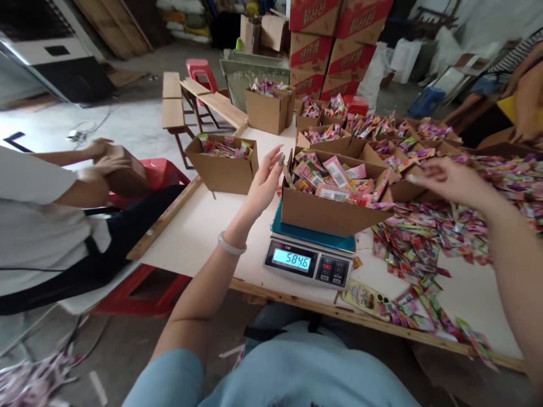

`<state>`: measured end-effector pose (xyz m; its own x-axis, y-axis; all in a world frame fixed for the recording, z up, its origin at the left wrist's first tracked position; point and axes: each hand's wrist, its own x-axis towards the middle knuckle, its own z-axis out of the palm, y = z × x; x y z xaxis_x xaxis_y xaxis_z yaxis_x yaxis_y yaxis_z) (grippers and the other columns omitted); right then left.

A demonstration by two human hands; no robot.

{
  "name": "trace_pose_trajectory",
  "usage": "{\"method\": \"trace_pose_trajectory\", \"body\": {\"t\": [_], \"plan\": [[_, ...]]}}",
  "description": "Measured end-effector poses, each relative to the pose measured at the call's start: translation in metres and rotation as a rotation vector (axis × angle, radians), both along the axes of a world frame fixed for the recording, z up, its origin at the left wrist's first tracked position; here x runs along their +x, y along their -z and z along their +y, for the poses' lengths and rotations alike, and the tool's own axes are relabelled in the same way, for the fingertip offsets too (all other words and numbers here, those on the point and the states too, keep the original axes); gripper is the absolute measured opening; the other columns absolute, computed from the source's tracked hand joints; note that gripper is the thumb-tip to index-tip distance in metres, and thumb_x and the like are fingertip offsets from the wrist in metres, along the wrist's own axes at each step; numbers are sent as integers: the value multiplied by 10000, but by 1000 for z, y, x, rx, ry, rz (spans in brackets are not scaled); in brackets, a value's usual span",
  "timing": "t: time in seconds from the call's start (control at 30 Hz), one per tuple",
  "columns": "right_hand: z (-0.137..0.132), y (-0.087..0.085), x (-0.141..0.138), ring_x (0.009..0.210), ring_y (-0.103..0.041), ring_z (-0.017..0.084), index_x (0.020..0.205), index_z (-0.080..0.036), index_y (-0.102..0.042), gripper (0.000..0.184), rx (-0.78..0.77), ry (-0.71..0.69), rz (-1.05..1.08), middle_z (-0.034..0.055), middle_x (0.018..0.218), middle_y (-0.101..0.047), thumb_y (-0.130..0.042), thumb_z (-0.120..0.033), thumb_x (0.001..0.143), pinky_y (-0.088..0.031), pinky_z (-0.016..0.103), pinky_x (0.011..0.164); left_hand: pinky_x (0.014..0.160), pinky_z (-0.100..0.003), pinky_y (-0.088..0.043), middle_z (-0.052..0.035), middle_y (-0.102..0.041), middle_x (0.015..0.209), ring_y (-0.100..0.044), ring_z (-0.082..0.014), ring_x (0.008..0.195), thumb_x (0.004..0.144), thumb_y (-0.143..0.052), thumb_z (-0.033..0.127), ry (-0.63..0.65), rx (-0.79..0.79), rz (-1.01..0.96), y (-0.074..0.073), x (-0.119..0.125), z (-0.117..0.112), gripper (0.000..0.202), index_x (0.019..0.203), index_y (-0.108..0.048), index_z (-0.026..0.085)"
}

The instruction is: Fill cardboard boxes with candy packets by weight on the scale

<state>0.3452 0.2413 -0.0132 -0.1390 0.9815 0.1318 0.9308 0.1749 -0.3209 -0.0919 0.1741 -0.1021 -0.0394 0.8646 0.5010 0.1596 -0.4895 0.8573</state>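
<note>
An open cardboard box (326,212), filled with small pink and green printed packets (339,175), stands on a digital scale (311,257) whose lit display reads 584.6. Beside the box's left edge is my left hand (265,183), fingers stretched upward and holding nothing; whether it touches the cardboard I cannot tell. My right hand (452,181) hovers off the box's right end, over other packet-filled boxes. Its fingers are loosely bent and apart from the thumb, with no packet visible in them. Loose packets (436,232) lie heaped right of the scale.
Another filled box (224,167) stands left on the white table (190,237). More filled boxes (267,107) line the back. A yellow phone-shaped item (362,297) lies by the front edge. A seated person (38,215) handles a box at left; another person's arms (524,102) appear at right.
</note>
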Motion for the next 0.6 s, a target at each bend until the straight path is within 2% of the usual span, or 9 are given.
{"method": "trace_pose_trajectory", "body": {"t": [0.03, 0.07, 0.13, 0.23, 0.27, 0.33, 0.4, 0.5, 0.6], "plan": [[-11, -18, -29, 892, -705, 252, 1108, -195, -645, 584, 77, -88, 147, 231, 1138, -728, -638, -712, 836, -542, 392, 807, 1316, -469, -373, -97, -484, 1684, -412, -302, 1598, 995, -482, 755, 23, 15, 23, 2, 0, 3, 692, 1542, -490, 332], [-21, -32, -59, 887, -698, 240, 1136, -188, -647, 607, 135, -185, 202, 209, 1125, -729, -611, -722, 850, -546, 386, 815, 1329, -475, -352, -92, -449, 1709, -384, -305, 1614, 991, -482, 761, 41, 30, 45, 3, 0, 6, 711, 1561, -467, 336], [-36, -50, -116, 927, -691, 252, 1162, -182, -667, 608, 72, -372, 5, 173, 1106, -733, -644, -702, 848, -537, 401, 863, 1351, -478, -310, -75, -403, 1738, -338, -306, 1636, 1001, -467, 750, 61, 46, 78, 6, 0, 12, 710, 1585, -435, 347], [-39, -47, -172, 1015, -681, 315, 1260, -154, -663, 611, -104, -505, -400, 189, 1185, -722, -710, -581, 825, -517, 432, 866, 1362, -482, -283, -45, -380, 1752, -298, -306, 1652, 1017, -468, 716, 63, 54, 96, 9, -2, 17, 685, 1608, -400, 377], [-37, -43, -178, 1025, -678, 318, 1279, -157, -662, 588, -132, -528, -456, 185, 1199, -720, -696, -546, 840, -510, 425, 856, 1364, -485, -278, -37, -374, 1756, -290, -307, 1656, 1013, -479, 714, 62, 59, 100, 10, -2, 18, 692, 1615, -386, 387], [-30, -39, -176, 990, -679, 281, 1254, -191, -689, 465, -134, -565, -434, 139, 1143, -737, -614, -486, 903, -493, 386, 832, 1367, -493, -268, -31, -365, 1761, -282, -310, 1658, 1005, -491, 721, 60, 68, 108, 10, -3, 18, 715, 1627, -365, 392], [-26, -43, -163, 913, -669, 236, 1203, -221, -728, 377, -93, -559, -361, 91, 1036, -748, -536, -415, 944, -467, 352, 795, 1368, -496, -267, -36, -363, 1762, -283, -309, 1658, 1006, -480, 726, 70, 63, 115, 9, -4, 17, 723, 1630, -365, 379], [-27, -53, -149, 848, -649, 212, 1205, -204, -743, 386, -45, -508, -375, 82, 976, -741, -504, -275, 909, -442, 345, 771, 1364, -475, -282, -40, -364, 1761, -290, -301, 1656, 1010, -466, 729, 77, 56, 98, 4, -1, 11, 705, 1611, -401, 365], [-31, -52, -156, 896, -662, 232, 1303, -170, -675, 429, -70, -521, -383, 117, 1070, -742, -530, -349, 942, -459, 359, 783, 1359, -458, -302, -25, -392, 1747, -315, -294, 1648, 1024, -431, 727, 49, 35, 55, -1, 3, 6, 655, 1577, -448, 376]]}}
